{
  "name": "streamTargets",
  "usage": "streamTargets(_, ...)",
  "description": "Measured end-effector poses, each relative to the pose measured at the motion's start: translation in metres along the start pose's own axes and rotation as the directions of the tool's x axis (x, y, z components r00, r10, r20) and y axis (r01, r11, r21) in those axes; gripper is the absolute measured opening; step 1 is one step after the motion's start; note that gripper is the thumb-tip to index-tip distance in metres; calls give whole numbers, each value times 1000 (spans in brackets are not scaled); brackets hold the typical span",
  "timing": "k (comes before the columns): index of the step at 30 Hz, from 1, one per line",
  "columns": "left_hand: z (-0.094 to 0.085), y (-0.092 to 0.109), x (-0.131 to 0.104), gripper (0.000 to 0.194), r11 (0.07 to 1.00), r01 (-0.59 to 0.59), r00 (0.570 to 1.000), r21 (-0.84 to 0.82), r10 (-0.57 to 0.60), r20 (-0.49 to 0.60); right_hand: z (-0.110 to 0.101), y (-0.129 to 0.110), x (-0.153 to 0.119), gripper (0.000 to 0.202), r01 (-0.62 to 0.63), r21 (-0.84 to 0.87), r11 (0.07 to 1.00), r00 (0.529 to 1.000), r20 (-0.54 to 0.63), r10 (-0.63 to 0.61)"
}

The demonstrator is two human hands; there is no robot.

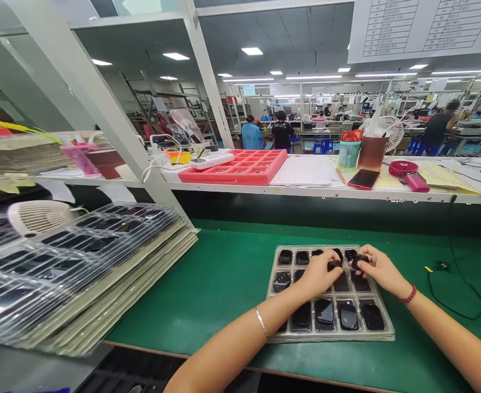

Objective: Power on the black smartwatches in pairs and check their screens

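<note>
A clear plastic tray [331, 337] lies on the green bench mat, with several black, glossy, rounded-square pieces in its compartments. Over the back middle of the tray, my left hand [321, 271] pinches one small black piece [334, 265] between thumb and fingers. Just to its right, my right hand [376, 266] grips another black rounded-square piece [359, 262], raised above the back right compartments. Some pieces in the back and middle rows are partly hidden behind my left hand and forearm. Black pieces [373, 316] in the front row show plainly.
Stacked filled trays [101, 273] rise at the left, with a white fan [39, 216] on top. A black cable [457, 311] lies on the right. The shelf [306, 191] ahead holds a red divided tray [240, 166], a phone [363, 179] and a pink handheld fan [412, 176].
</note>
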State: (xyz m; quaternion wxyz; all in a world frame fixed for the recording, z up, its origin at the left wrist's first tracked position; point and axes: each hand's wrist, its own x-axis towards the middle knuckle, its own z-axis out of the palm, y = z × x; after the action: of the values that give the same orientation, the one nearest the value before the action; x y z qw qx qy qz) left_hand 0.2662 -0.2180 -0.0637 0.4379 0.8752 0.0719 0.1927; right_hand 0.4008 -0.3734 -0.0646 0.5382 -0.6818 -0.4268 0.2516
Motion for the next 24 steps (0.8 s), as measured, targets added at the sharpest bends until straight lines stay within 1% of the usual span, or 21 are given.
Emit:
streamTargets(2, -9, -7, 0, 18, 983, 63, 997, -174, -70, -35, 13, 4, 9, 30, -23, 80, 997, 998, -52, 27)
streamTargets(4, -16, -16, 0, 24, 927, 128, 989, -352, -147, -29, 28, 7, 14, 38, -21, 143, 989, 996, -80, 33)
streamTargets(6, -23, -23, -2, 34, 849, 195, 977, -490, -215, 17, 40, 9, 16, 45, -41, 236, 971, 996, -73, 60)
streamTargets(8, -29, -28, -5, 44, 776, 255, 964, -577, -253, 86, 48, 9, 14, 49, -89, 356, 930, 993, -39, 109)
streamTargets(10, -33, -31, -7, 52, 722, 291, 955, -628, -254, 151, 49, 7, 12, 49, -135, 479, 868, 988, -2, 155)
streamTargets(12, -36, -31, -8, 58, 697, 292, 956, -655, -227, 184, 47, 4, 12, 45, -172, 580, 797, 983, 52, 174)
streamTargets(15, -38, -31, -7, 60, 680, 299, 954, -670, -219, 203, 43, 1, 17, 41, -230, 648, 726, 973, 169, 158)
streamTargets(18, -39, -30, -8, 56, 647, 316, 948, -693, -230, 218, 41, 2, 25, 38, -250, 664, 705, 964, 239, 117)
streamTargets(22, -40, -31, -10, 57, 594, 339, 941, -730, -215, 262, 41, 4, 28, 39, -233, 659, 715, 967, 238, 95)
streamTargets(24, -41, -31, -10, 58, 587, 347, 938, -731, -210, 277, 40, 3, 26, 41, -230, 644, 729, 967, 238, 95)
